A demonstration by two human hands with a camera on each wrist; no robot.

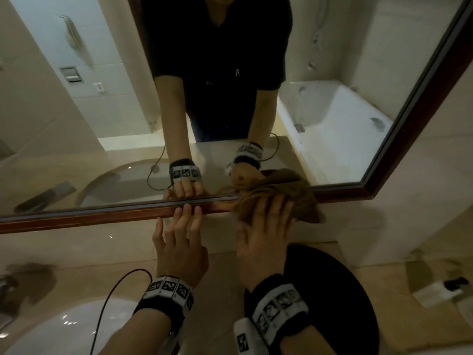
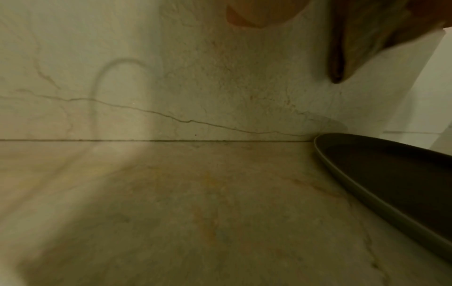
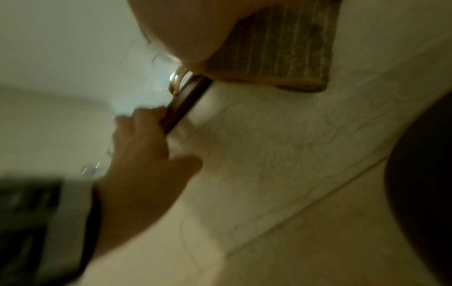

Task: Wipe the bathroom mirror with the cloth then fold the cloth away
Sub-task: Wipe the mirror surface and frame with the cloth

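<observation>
I press the cloth (image 1: 279, 198) flat against the mirror (image 1: 230, 98) at its bottom frame (image 1: 115, 216), my right hand (image 1: 266, 234) spread over it with straight fingers, so the palm pushes the bunched brown fabric onto the glass and wood. It sits near the mirror's lower right corner, partly over the frame, with one loose corner hanging below onto the wall. I judge the wiping is at the lowest strip of glass, likely late in the pass, with folding not yet begun.

My left hand (image 1: 179, 242) holds nothing: its fingertips (image 1: 188, 210) rest straight on the frame just left of the cloth, probably to steady me as I lean over the bench (image 1: 230, 290). Below the mirror a dark plate (image 2: 391, 174) sits on the bench against the wall, right under the cloth; the hanging corner could brush it if I sweep lower.
</observation>
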